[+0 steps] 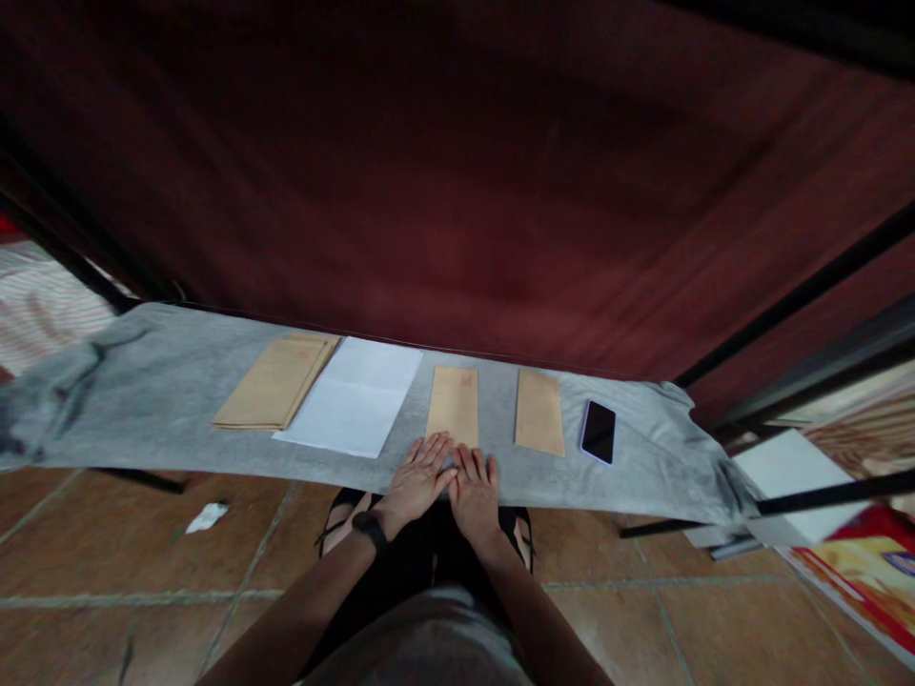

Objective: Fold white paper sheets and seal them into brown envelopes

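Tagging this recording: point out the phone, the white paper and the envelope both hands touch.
Phone (599, 433): head view, middle of its dark screen.
White paper (355, 396): head view, middle of the sheet.
Touched envelope (453, 405): head view, middle of its uncovered part.

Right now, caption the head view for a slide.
Left hand and right hand rest on a brown envelope, between white paper and a phone on grey cloth.

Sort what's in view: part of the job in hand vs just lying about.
Likely the job:
- middle brown envelope, left hand and right hand at its near end
- brown envelope stack
- white paper
- right-hand brown envelope

Probably lying about:
- phone
- white scrap on the floor
- red-and-yellow printed item, far right
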A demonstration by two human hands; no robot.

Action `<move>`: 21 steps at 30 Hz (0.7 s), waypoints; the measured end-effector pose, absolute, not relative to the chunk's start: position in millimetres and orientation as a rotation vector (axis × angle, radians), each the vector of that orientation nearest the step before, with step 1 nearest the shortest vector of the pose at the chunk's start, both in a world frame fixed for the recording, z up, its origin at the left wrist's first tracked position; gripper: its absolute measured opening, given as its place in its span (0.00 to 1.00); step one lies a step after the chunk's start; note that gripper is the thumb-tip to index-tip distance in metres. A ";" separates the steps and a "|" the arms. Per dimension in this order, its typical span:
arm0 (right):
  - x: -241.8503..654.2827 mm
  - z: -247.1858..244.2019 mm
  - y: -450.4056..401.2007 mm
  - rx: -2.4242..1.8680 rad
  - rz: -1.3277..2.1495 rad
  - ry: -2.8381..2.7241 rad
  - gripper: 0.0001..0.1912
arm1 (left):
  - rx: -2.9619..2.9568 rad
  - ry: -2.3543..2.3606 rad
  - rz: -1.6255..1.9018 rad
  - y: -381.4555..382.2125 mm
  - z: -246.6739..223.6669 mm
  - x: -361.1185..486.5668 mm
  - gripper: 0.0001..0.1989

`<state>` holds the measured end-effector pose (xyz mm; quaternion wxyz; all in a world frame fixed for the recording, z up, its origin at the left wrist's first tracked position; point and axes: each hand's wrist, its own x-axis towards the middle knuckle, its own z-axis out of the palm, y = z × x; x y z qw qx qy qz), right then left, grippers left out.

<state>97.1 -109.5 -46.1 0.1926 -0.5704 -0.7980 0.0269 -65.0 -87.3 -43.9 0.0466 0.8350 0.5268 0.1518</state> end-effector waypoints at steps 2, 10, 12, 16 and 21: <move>98.0 -46.9 -109.2 -1.592 0.068 -2.243 0.25 | 2.561 1.629 0.474 -90.8 -43.6 -66.1 0.30; 111.8 -45.1 -112.3 -1.632 0.008 -2.145 0.23 | 2.557 1.737 0.488 -97.9 -44.9 -68.8 0.32; 115.6 -44.7 -112.9 -1.646 -0.012 -2.123 0.24 | 2.555 1.759 0.468 -99.7 -46.2 -69.0 0.32; 117.5 -44.3 -112.7 -1.656 -0.024 -2.117 0.23 | 2.509 1.779 0.472 -102.5 -45.2 -66.8 0.34; 113.6 -43.4 -112.4 -1.704 -0.012 -2.107 0.24 | 2.221 1.833 0.612 -96.8 -34.7 -58.0 0.26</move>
